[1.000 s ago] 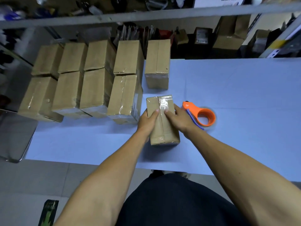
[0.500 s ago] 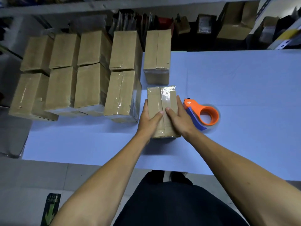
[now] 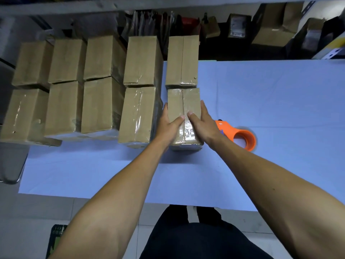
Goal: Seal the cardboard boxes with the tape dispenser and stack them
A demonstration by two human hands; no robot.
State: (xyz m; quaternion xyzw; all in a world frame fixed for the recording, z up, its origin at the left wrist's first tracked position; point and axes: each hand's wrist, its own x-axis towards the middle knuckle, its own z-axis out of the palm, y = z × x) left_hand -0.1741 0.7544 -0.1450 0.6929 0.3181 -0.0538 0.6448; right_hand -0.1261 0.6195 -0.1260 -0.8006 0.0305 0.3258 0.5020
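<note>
Head view: both hands, left hand point(image 3: 170, 126) and right hand point(image 3: 202, 124), clasp the taped brown cardboard box point(image 3: 183, 101), fingers wrapping its sides; seemingly light, rigid, tape-slick.

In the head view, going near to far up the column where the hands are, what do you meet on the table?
Left hand and right hand side by side, gripping the taped box → the box behind it, at the table's far edge.

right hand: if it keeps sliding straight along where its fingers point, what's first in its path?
Probably the upright brown cardboard box right behind the taped brown cardboard box that the right hand holds; whether the two boxes already touch is unclear.
</note>
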